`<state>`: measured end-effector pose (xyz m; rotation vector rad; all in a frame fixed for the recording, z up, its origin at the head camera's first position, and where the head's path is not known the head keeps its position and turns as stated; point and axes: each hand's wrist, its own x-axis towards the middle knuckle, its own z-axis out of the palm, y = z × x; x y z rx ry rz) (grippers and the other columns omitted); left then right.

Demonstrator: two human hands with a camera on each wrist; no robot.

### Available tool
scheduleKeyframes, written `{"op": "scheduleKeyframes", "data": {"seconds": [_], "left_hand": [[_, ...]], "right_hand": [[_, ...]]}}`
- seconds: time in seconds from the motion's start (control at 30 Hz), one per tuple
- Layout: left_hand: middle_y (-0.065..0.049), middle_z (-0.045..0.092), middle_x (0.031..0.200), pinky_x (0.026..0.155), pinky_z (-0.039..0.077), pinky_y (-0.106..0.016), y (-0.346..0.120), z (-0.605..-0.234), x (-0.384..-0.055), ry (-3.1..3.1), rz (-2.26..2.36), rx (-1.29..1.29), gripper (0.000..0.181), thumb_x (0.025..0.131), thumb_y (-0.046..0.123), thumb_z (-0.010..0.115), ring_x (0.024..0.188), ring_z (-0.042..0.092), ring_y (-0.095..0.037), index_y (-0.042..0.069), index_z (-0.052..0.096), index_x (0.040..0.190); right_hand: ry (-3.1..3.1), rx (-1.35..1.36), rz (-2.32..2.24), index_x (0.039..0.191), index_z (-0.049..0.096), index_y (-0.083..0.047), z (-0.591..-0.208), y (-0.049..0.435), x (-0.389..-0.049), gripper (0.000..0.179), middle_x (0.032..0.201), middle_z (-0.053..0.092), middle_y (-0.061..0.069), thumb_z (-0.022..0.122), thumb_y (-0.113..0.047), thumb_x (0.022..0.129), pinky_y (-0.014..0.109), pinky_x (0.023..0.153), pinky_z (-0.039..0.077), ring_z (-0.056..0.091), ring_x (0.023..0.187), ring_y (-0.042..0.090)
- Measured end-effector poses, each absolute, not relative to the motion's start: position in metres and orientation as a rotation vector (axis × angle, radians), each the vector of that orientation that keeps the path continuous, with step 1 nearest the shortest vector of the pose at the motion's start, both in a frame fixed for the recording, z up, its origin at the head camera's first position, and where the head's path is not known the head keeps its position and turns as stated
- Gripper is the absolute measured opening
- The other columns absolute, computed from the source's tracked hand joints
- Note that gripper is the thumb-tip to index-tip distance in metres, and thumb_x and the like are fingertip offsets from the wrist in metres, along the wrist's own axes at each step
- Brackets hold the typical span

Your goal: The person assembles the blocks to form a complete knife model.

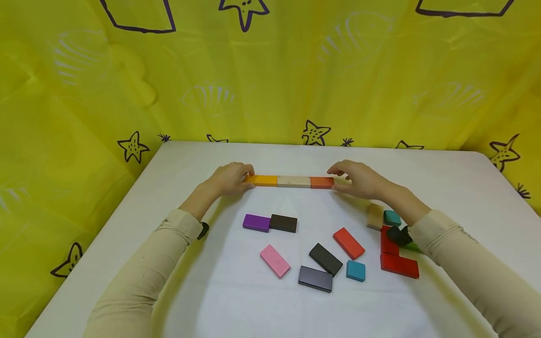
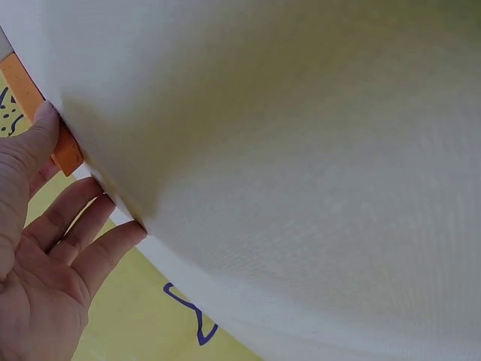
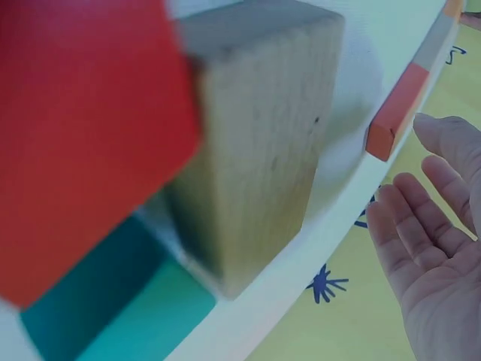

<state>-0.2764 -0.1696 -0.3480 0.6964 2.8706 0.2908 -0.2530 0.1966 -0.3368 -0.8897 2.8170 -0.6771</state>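
Centrally in the head view, a yellow-orange block, a pale wooden block and a red-orange block lie end to end on the white table. The left hand is at the left end, the right hand at the right. In the left wrist view, thumb and finger pinch the yellow-orange block. In the right wrist view, the thumb stands apart from extended fingers, beside the red-orange block; contact cannot be determined. A tan block adjoins the foreground.
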Motion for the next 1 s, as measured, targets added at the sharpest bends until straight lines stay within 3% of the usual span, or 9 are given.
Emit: {"op": "scheduleKeyframes", "data": {"seconds": [0.57, 1.0], "left_hand": [[-0.009, 0.063, 0.100, 0.078, 0.048, -0.042, -0.170, -0.348, -0.276, 2.870, 0.284, 0.692, 0.031, 0.099, 0.028, 0.069, 0.092, 0.055, -0.027, 0.008, 0.065, 0.121], [-0.009, 0.062, 0.100, 0.079, 0.048, -0.042, -0.169, -0.350, -0.277, 2.872, 0.290, 0.687, 0.031, 0.098, 0.028, 0.069, 0.093, 0.055, -0.027, 0.008, 0.065, 0.121]], "right_hand": [[2.811, -0.810, -0.791, 0.132, 0.062, 0.001, -0.331, 0.240, -0.219, 0.042, 0.131, 0.064, 0.018, 0.072, -0.018, 0.096, 0.055, 0.096, 0.052, 0.058, 0.121, 0.036], [2.764, -0.824, -0.798, 0.130, 0.064, -0.002, -0.336, 0.269, -0.195, 0.037, 0.129, 0.066, 0.011, 0.072, -0.010, 0.095, 0.051, 0.093, 0.054, 0.060, 0.118, 0.032]]}}
